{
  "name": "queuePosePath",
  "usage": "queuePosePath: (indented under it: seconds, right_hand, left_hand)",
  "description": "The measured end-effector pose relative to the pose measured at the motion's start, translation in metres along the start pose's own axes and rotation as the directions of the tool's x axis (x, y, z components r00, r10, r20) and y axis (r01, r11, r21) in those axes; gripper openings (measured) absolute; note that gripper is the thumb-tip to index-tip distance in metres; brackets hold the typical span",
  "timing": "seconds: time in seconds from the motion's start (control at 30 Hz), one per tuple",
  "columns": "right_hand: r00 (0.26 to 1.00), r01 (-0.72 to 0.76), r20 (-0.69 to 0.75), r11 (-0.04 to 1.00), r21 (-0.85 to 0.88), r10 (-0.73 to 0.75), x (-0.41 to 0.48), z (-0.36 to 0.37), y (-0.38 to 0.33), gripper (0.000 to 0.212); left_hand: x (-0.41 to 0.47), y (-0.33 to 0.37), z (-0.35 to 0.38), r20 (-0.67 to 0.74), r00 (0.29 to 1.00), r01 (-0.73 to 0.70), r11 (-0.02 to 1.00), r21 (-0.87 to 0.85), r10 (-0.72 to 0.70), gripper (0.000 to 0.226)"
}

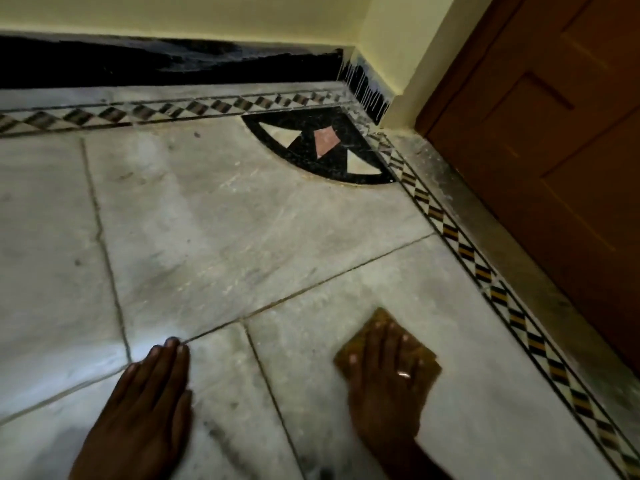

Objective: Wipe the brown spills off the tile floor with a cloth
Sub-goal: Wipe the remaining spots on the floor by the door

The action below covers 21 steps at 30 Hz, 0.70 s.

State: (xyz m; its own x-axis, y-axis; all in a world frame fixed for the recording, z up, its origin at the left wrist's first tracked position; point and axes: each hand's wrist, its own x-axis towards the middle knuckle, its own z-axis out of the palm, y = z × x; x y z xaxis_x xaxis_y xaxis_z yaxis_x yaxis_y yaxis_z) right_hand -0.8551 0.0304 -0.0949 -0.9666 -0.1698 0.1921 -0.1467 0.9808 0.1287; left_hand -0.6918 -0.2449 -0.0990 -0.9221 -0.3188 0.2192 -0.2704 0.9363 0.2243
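A folded yellow-brown cloth [375, 322] lies flat on the pale marble tile floor [242, 220] at the lower right. My right hand [388, 379] presses down on it with straight fingers, covering most of it; a ring shows on one finger. My left hand [149, 396] rests flat on the floor at the lower left, fingers together, holding nothing. Faint dark smudges [221, 431] mark the tile between my two hands. No distinct brown spill stands out in this dim light.
A brown wooden door [554, 150] stands at the right behind a patterned diamond border strip [485, 271]. A black skirting [156, 64] runs along the cream wall at the back. A black quarter-circle inlay [322, 147] fills the corner.
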Motion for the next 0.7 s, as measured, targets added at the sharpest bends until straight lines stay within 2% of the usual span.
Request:
queuePosePath:
  seconds: [0.07,0.13,0.2,0.27,0.43,0.57,0.63,0.7]
  right_hand:
    - [0.962,0.267,0.005,0.941,0.209,-0.275,-0.029,-0.019,-0.045,0.063]
    - [0.852,0.503,-0.039,0.795,0.341,-0.522,-0.031,-0.025,-0.079,0.063]
    - [0.806,0.565,-0.050,0.742,0.361,-0.589,0.007,-0.026,-0.100,0.063]
    - [0.823,0.539,-0.003,0.779,0.321,-0.569,0.044,-0.019,-0.103,0.061]
    - [0.932,0.289,0.162,0.936,0.203,-0.323,0.089,0.003,-0.042,0.065]
    - [0.942,0.203,0.241,0.968,0.145,-0.234,0.021,0.009,0.019,0.068]
    - [0.932,0.219,0.255,0.961,0.171,-0.258,-0.026,0.002,0.037,0.068]
    - [0.917,0.285,0.227,0.937,0.204,-0.329,-0.078,-0.014,0.041,0.066]
  left_hand:
    - [0.001,-0.001,0.000,0.018,1.000,-0.008,1.000,-0.026,0.009,0.058]
    - [-0.003,0.000,0.002,0.049,0.999,0.009,1.000,-0.017,-0.008,0.059]
    - [-0.003,0.000,0.003,0.052,0.999,0.006,1.000,-0.026,-0.004,0.060]
    - [-0.005,-0.001,0.005,0.057,0.998,0.011,1.000,-0.014,-0.010,0.061]
    - [-0.007,0.001,0.002,0.128,0.990,0.066,0.998,0.002,-0.066,0.063]
    - [-0.021,0.020,-0.001,0.179,0.965,0.187,0.982,0.033,-0.190,0.066]
    - [-0.039,0.042,0.001,0.190,0.949,0.249,0.967,0.045,-0.253,0.071]
    - [-0.056,0.060,0.002,0.204,0.944,0.252,0.966,0.057,-0.259,0.073]
